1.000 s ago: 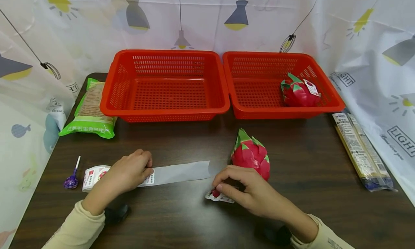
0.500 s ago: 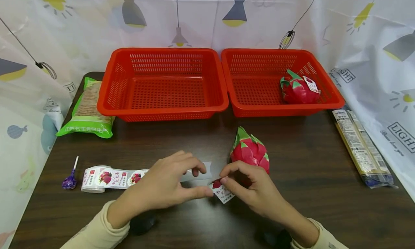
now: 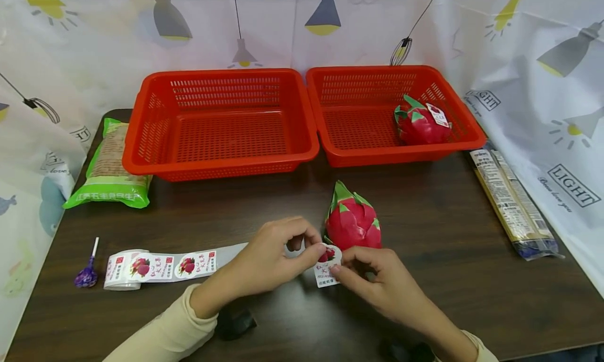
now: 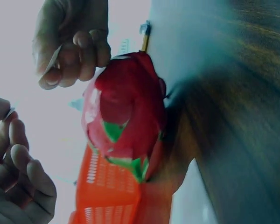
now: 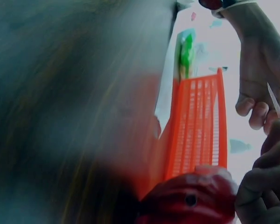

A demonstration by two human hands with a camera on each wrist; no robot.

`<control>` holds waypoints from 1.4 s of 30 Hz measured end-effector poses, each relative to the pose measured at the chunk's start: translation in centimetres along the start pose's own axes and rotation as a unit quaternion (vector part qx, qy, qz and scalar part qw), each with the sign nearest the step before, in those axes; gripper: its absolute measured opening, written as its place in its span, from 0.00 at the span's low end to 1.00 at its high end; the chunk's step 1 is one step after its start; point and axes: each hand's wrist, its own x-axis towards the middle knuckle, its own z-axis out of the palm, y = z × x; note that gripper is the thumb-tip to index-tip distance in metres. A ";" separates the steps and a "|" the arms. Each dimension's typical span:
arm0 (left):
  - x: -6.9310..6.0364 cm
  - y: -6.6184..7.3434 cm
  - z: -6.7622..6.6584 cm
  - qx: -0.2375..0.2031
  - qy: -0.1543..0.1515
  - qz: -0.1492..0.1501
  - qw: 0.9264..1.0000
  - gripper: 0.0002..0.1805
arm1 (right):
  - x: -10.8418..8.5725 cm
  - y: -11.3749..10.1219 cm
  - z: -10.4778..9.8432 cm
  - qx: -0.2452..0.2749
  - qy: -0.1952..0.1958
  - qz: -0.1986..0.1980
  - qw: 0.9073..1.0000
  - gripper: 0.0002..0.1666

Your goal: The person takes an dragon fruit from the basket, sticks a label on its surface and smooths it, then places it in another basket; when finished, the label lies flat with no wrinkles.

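Observation:
A white dragon-fruit sticker (image 3: pixel 325 273) is held up in front of the dragon fruit (image 3: pixel 354 226) near the middle of the table. My left hand (image 3: pixel 278 254) pinches its upper left edge between thumb and finger. On the sticker's right side, my right hand (image 3: pixel 382 278) grips it with thumb and index finger. Seen in the left wrist view, the sticker (image 4: pixel 51 60) shows thin and tilted, with the red fruit (image 4: pixel 126 112) just beyond. A sticker roll (image 3: pixel 125 270) lies at the left, its strip (image 3: pixel 189 265) of labels unrolled toward my left hand.
Two red baskets stand at the back. The left basket (image 3: pixel 226 165) holds nothing visible; the right basket (image 3: pixel 401 153) contains a labelled dragon fruit (image 3: pixel 424 126). A green bag (image 3: pixel 113 168) and a lollipop (image 3: pixel 87 273) lie left, a long packet (image 3: pixel 514 205) right.
My left hand has left the label strip and moved right to the sticker, its thumb and finger closing on the edge. The sticker has turned more upright. The head view has shifted slightly.

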 end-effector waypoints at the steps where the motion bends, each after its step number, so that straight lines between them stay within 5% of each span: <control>1: 0.2 -0.1 0.2 -0.007 0.002 -0.008 1.000 0.02 | -0.1 0.1 -0.1 -0.015 0.008 -0.001 1.000 0.08; 5: 1.8 -0.5 1.1 -0.027 0.011 -0.046 0.999 0.04 | -0.1 0.4 -0.8 -0.099 0.067 -0.026 0.992 0.14; 10: 4.3 -1.1 2.4 -0.062 0.019 -0.097 0.993 0.09 | 0.5 1.1 -1.5 -0.203 0.140 -0.059 0.967 0.12; 16: 6.3 -2.8 4.1 -0.074 0.047 -0.146 0.985 0.12 | 1.4 2.0 -1.7 -0.260 0.170 -0.045 0.950 0.09; 21: 6.7 -4.0 5.2 -0.058 0.058 -0.150 0.985 0.11 | 1.8 2.6 -1.6 -0.275 0.170 -0.039 0.946 0.10; 32: 6.8 -4.2 6.3 -0.017 0.079 -0.121 0.989 0.10 | 2.1 2.9 -1.4 -0.295 0.164 -0.008 0.941 0.16; 42: 6.6 -4.3 6.3 -0.019 0.083 -0.113 0.990 0.11 | 1.3 3.2 -1.8 -0.227 0.148 -0.027 0.962 0.16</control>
